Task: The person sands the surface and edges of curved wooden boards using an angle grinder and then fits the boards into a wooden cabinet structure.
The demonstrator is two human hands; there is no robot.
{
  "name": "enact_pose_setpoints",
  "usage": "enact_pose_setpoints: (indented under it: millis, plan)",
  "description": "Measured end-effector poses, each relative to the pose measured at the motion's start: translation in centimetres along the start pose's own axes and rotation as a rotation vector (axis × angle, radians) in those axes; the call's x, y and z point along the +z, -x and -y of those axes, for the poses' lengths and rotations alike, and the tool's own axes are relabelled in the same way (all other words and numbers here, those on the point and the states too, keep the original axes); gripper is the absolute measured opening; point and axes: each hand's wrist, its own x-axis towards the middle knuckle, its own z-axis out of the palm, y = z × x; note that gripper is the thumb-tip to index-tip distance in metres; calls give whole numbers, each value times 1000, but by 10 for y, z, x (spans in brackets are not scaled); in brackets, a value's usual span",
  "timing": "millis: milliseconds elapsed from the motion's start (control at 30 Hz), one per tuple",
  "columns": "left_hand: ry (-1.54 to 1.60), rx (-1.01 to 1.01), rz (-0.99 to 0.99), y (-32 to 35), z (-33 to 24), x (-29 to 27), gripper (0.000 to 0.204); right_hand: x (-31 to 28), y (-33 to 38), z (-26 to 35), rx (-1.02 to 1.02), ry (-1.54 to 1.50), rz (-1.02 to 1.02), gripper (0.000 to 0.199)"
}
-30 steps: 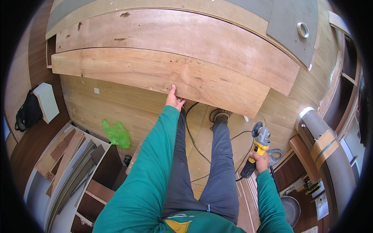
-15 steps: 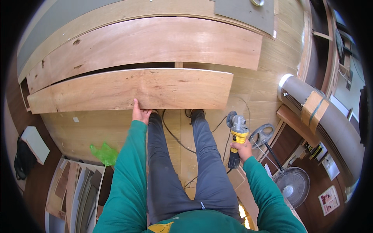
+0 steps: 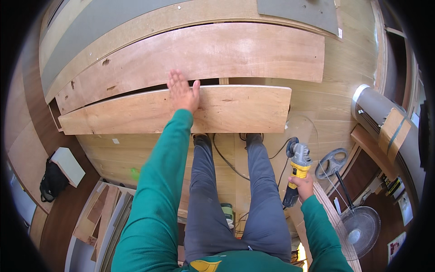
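Observation:
My left hand is open, its fingers stretched out over the far edge of the nearer wooden board. The fingertips reach across the dark gap toward the farther board; whether the palm touches the wood I cannot tell. Both boards are long, pale and brownish, lying side by side. Off to the right, my right hand is wrapped round the yellow and grey body of an angle grinder. Its round head points away from me, toward the upper left, apart from the boards.
Dark cables run over the floor between and beside my feet. At the right are a standing fan, its round base and a large grey roll. Offcuts fill a box at the lower left, and a black bag lies beyond.
My left hand has moved from the near edge of the nearer board up to its far edge, and its fingers have opened out. The right hand still holds the angle grinder.

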Motion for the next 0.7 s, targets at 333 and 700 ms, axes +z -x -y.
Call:
enact_pose_setpoints:
  millis: [333, 700]
  plan:
    - [37, 151, 39, -2, -103, 46, 88, -38, -17, -25, 19, -127, -82, 39]
    - [-1, 799, 241, -10, -236, 59, 76, -55, -17, -31, 40, -215, -96, 39]
